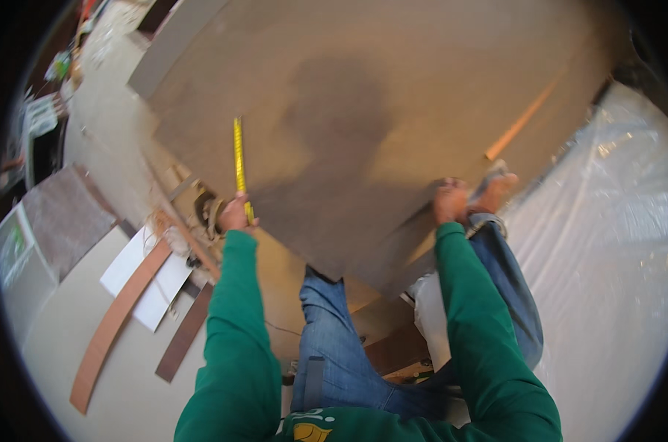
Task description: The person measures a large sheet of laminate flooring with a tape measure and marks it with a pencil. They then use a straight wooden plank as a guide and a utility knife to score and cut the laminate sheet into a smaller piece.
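My left hand (pixel 234 214) is closed around the lower part of a yellow tape measure (pixel 239 158), whose blade stretches away over a large brown board (pixel 223 66). On the right, my right hand (pixel 450 202) is closed at the board's near right side, right beside my foot (pixel 493 194). Blur hides what its fingers grip, if anything. Beyond that foot, a thin orange-brown strip (pixel 522 124) lies along the board's right side.
Clear plastic sheeting (pixel 606 221) spreads along the right. To the left are a curved brown strip (pixel 116 331), a darker strip (pixel 184 335) and a white sheet (pixel 131 276). My jeans-clad leg (pixel 334 346) stands against the board's near corner. Clutter (pixel 43 118) lines the far left.
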Demonstrator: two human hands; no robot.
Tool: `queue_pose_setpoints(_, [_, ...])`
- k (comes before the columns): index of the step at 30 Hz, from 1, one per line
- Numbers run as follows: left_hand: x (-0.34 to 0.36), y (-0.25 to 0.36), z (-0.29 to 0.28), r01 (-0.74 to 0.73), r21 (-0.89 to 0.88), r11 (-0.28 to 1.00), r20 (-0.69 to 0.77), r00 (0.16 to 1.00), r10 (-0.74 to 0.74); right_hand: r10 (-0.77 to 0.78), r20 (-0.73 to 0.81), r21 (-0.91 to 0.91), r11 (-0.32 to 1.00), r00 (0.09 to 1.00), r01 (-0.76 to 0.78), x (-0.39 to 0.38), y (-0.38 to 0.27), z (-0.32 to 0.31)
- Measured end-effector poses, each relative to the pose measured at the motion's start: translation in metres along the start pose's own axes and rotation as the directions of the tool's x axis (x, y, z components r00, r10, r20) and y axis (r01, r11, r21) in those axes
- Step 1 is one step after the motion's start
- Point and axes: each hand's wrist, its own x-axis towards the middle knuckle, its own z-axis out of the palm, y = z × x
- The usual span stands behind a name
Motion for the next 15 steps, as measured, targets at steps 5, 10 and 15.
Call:
queue_pose_setpoints(5, [0.060, 0.023, -0.040, -0.119, 0.181, 0.976, 0.082, 0.991, 0.106, 0.197, -0.081, -0.225, 0.951, 0.977, -0.211, -0.030, -0.075, 0.019])
queue_pose_setpoints(10, [0.063, 0.015, -0.034, -0.036, 0.277, 0.960, -0.064, 0.996, 0.056, 0.270, 0.034, -0.235, 0.938, 0.962, -0.255, -0.051, -0.091, 0.003])
queue_pose_setpoints(15, [0.049, 0.020, -0.044, -0.018, 0.434, 0.901, -0.189, 0.976, 0.111, 0.292, 0.116, -0.285, 0.925, 0.949, -0.250, -0.068, -0.094, 0.001])
